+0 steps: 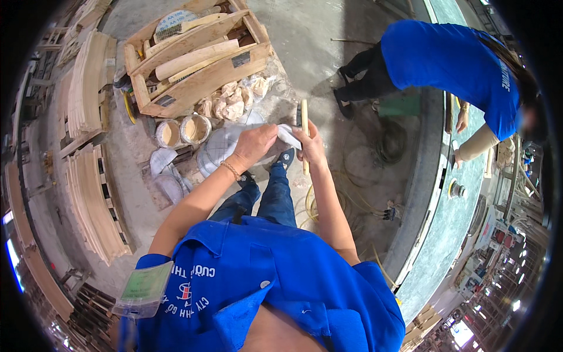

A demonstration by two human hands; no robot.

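Note:
My left hand (256, 144) is closed, its fingers pinching the edge of a folded whitish piece (287, 136), cloth or sanding paper; I cannot tell which. On the other side my right hand (314, 146) grips a slim, pale wooden stick (304, 120) that stands upright in the view. The whitish piece stretches between both hands and also touches the right fingers. Both hands are held out over the floor, above my shoes.
A wooden crate (205, 88) of curved wood pieces stands ahead, left. Near it are two tubs (195, 128) and crumpled bags (231, 100). Stacked wood strips (97, 202) line the left. Hoses (346, 199) lie right; a co-worker (437, 67) leans over a long green-topped bench (437, 234).

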